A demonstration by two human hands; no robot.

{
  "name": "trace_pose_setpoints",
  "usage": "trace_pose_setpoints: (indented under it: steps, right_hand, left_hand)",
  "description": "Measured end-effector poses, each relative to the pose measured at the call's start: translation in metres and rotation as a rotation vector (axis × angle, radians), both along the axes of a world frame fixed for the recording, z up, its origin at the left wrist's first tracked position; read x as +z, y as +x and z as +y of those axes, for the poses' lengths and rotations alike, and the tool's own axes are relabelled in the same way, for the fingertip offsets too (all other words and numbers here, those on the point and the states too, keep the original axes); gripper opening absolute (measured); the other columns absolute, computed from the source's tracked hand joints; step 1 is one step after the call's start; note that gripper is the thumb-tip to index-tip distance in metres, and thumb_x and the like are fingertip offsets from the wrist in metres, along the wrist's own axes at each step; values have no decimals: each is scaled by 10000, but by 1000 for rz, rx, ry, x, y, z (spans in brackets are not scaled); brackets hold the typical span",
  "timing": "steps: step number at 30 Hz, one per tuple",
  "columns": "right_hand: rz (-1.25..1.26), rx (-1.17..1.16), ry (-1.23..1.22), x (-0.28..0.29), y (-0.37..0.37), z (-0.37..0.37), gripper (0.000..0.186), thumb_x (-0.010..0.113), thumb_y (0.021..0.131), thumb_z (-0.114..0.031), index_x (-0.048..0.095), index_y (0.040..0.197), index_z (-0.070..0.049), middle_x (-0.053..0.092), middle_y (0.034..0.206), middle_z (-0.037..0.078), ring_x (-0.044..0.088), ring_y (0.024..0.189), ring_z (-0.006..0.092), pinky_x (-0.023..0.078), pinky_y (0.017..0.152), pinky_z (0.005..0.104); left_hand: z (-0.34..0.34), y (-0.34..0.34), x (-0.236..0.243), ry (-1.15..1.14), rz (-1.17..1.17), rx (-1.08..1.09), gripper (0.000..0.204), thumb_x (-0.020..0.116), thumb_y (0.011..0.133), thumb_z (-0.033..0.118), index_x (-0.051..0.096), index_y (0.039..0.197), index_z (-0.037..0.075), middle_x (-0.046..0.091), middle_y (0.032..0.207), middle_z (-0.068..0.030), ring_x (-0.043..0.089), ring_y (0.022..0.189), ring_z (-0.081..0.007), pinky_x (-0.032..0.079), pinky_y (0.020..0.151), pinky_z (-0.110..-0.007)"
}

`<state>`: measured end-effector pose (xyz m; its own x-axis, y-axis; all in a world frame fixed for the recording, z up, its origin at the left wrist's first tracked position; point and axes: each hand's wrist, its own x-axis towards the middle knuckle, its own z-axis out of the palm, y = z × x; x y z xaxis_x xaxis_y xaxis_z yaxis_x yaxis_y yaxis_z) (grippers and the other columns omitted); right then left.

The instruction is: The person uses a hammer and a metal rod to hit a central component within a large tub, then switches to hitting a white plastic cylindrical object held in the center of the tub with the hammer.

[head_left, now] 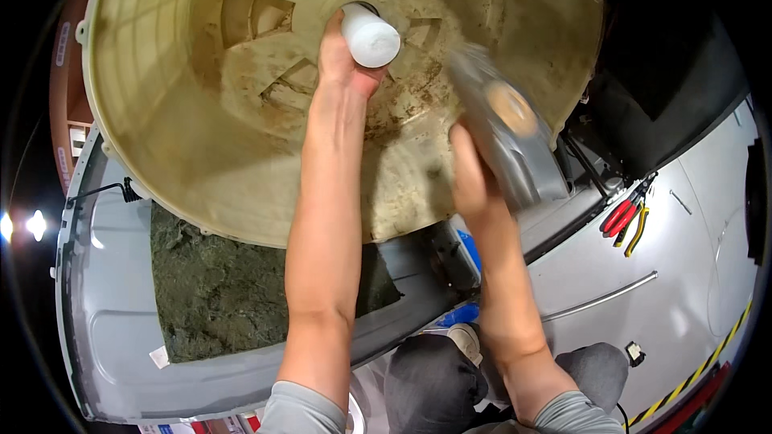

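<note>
A large yellowed washing-machine tub [233,137] faces me, stained brown around its middle. My left hand [346,64] is closed round a short white cylinder [375,42], held at the tub's central hole with its round end toward me. My right hand [473,169] grips a hammer [515,145], to the right of the cylinder and apart from it. The hammer's grey metal head is blurred by motion. A round wooden handle end shows in its face, and the rest of the handle is hidden, as are most of my right fingers.
The tub rests against a grey metal panel [112,337] with a dark fibrous mat [217,297]. Red-handled and yellow-handled pliers [626,215], a screw [680,202] and a curved metal tube [599,297] lie on the pale floor at right. A black panel [667,88] stands behind them.
</note>
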<state>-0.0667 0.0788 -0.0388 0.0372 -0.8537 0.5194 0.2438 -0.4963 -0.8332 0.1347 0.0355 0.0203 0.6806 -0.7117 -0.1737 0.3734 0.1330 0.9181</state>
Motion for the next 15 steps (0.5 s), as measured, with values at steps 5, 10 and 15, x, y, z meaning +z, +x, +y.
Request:
trace_pose_setpoints:
  steps: [5,10,15]
  right_hand:
    - [62,210,222,10,-31,29,263,611,697,-62,578,944,20,622,868,115,607,768,235,476,700,320]
    - [-67,43,6,-5,58,-12,213,646,664,-97,586,863,-49,604,727,149,560,644,379,462,593,379]
    - [-253,356,157,-11,1,8,69,560,795,-61,562,802,8,545,719,21,512,670,103,409,586,261]
  left_hand:
    - [2,-9,8,1,-66,12,452,305,917,396,439,1009,-26,552,776,-193,564,631,-288,521,583,-368]
    - [-5,8,-5,2,-22,-81,452,272,925,401,431,1009,-14,558,779,-202,559,592,-289,493,532,-381]
    - [-8,3,0,-25,-45,8,467,285,912,431,443,1031,8,557,786,-177,565,644,-298,499,554,-372]
